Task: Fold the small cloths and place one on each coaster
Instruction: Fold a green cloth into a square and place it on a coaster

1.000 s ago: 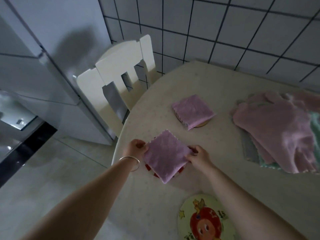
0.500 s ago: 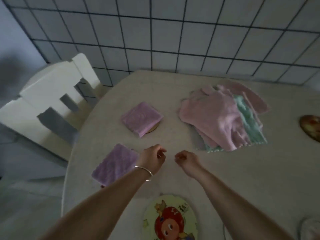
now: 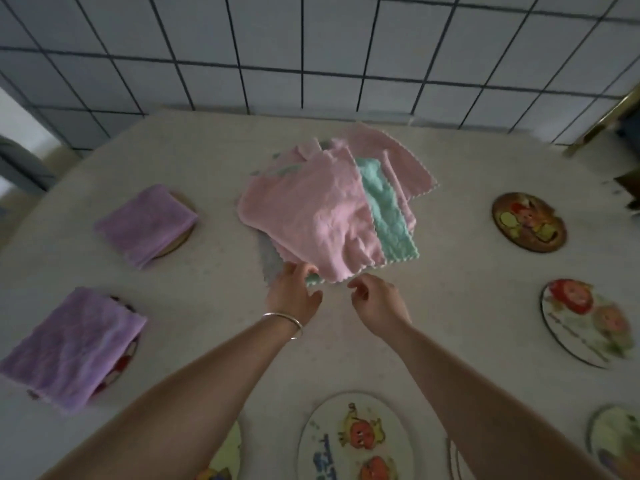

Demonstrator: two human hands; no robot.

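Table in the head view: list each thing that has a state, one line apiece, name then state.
far purple cloth: folded, lying on a coaster
near purple cloth: folded, lying on a coaster
cloth pile: unfolded, heaped mid-table
dark coaster: bare
right coaster: bare
near coaster: bare
left hand: touching the pile's near edge
right hand: fingers loosely curled, holding nothing

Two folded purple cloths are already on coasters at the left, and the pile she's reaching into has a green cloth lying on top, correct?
Not quite. In the head view the top cloth of the pile is pink; the green cloth lies under it and shows only along its right side. The two folded purple cloths do sit on coasters at the left, and both hands are at the pile's near edge.
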